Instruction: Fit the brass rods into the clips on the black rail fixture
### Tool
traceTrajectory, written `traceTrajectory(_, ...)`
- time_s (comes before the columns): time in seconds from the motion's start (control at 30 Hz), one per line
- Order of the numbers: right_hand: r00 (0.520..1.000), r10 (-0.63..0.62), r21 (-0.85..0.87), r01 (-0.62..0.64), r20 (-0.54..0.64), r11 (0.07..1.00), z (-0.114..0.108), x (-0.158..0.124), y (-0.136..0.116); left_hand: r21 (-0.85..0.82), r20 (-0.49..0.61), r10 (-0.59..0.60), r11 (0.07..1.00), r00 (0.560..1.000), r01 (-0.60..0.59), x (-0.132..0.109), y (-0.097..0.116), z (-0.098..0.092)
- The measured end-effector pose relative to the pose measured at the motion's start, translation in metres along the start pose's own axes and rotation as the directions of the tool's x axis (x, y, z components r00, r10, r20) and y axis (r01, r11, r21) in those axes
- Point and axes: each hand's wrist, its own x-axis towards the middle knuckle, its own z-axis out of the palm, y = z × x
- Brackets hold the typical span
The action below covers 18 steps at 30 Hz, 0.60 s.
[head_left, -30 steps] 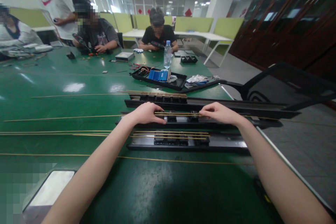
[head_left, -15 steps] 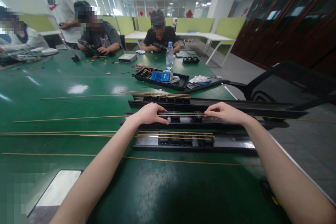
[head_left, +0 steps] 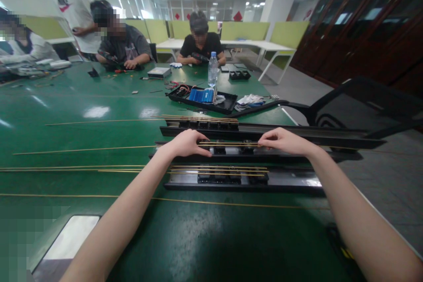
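Observation:
My left hand (head_left: 187, 144) rests at the middle black channel rail (head_left: 185, 158), thumb and fingers apart on either side of thin brass-coloured rods (head_left: 231, 143). Whether it touches a block there, I cannot tell. To its right, my right hand (head_left: 279, 139) is closed in a pinch on a thin brass-coloured rod at the same rail. Small black blocks (head_left: 247, 149) sit in this rail between my hands, under the rods. A nearer rail (head_left: 231, 187) and a farther rail (head_left: 280, 133) also carry black blocks with rods across them.
Long rods (head_left: 72, 168) extend left over the green table (head_left: 211, 238). Beyond the rails are a black tray (head_left: 228, 106) with a blue pack, gloves (head_left: 249, 101) and a water bottle (head_left: 213, 70). A chair (head_left: 360, 105) stands at right. Several people are around the table's far side.
Both hands keep nearly the same pose at the middle rail. The whole view has shifted very slightly; no rod or block has visibly moved.

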Motion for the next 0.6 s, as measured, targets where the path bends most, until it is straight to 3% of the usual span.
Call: traceTrajectory(0.6, 1.0, -0.003, -0.009, 0.003, -0.004, 1.0, -0.0043, -0.0035, 0.0035, -0.002, 0.015, -0.013, 1.0, 1.0, 0.013, 0.0015, -0.0008, 0.0014)
